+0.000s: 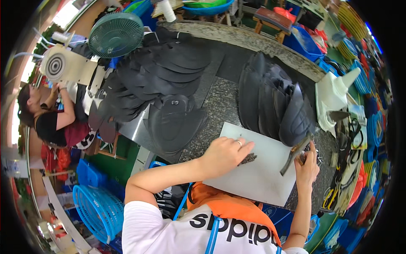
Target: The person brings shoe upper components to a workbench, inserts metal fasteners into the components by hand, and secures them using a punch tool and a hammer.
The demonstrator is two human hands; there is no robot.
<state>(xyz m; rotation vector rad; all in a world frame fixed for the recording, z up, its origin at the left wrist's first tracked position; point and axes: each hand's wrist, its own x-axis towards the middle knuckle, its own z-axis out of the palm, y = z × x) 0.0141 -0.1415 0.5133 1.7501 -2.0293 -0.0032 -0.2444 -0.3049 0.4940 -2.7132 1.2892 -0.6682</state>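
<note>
My left hand (224,157), with a ring on one finger, is closed over a white board (265,182). A small dark speckled piece (248,159) shows at its fingertips; I cannot make out what it is. At the board's right edge, my right hand (307,166) is closed around a long, narrow, dark hammer-like tool (292,160), which slants over the board. Just beyond this hand stands a row of black moulded, rounded pieces (270,99). A spread pile of similar black pieces (163,70) covers the left of the speckled stone table (222,101).
A green fan (116,35) and a cream machine (63,63) stand at the left, where another person (53,114) works. On the right are a white stand with a horn (332,99) and yellow-handled scissors (330,198). A blue basket (99,213) sits lower left.
</note>
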